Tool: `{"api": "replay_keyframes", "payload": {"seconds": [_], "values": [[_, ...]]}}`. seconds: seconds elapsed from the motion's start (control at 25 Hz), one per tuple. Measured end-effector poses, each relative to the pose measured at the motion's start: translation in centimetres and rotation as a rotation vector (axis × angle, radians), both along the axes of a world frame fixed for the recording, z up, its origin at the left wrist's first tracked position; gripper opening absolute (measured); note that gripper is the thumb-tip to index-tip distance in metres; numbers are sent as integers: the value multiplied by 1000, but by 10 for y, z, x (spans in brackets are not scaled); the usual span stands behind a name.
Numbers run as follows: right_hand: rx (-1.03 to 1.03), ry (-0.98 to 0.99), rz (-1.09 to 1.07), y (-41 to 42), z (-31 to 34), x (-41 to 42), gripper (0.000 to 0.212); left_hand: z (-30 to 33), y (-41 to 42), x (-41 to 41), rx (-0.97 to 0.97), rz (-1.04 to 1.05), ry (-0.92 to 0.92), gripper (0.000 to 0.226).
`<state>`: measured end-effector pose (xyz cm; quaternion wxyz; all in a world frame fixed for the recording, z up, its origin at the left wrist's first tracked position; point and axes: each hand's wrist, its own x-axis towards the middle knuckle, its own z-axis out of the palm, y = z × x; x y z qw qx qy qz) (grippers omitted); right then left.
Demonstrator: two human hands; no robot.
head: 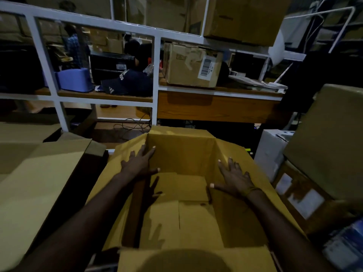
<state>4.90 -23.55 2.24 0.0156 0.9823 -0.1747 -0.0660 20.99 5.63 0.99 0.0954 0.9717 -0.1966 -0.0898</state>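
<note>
An open yellow-brown cardboard box (182,154) stands right in front of me, its top flaps spread outward and nothing inside. My left hand (140,163) lies flat with spread fingers on the box's left flap near the upper left corner. My right hand (234,178) lies flat with spread fingers against the right flap, thumb pointing inward over the opening. The box floor (182,216) shows its folded bottom flaps with a seam down the middle.
Flattened cardboard (39,183) lies to the left. A white frame shelf (155,75) behind holds a taped carton (192,65), a dark cap (125,81) and a blue tub (73,79). Stacked boxes (324,144) crowd the right. People stand far behind.
</note>
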Motion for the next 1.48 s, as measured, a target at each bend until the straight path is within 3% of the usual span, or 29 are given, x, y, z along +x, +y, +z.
{"api": "replay_keyframes", "payload": {"seconds": [0.44, 0.68, 0.92, 1.12, 1.48], "values": [[374, -142, -133, 62, 5, -187, 83, 2, 48, -209, -134, 162, 72, 74], [416, -213, -225, 110, -4, -240, 87, 7, 44, -305, -27, 166, 0, 76], [456, -417, -284, 118, -10, -235, 78, 15, 35, -317, -145, 158, -78, 67], [608, -552, -341, 118, -24, -230, 70, -14, 36, -336, -376, 235, -240, 65], [676, -959, -327, 153, -34, -253, 65, -16, 56, -339, -511, 167, -409, 65]]}}
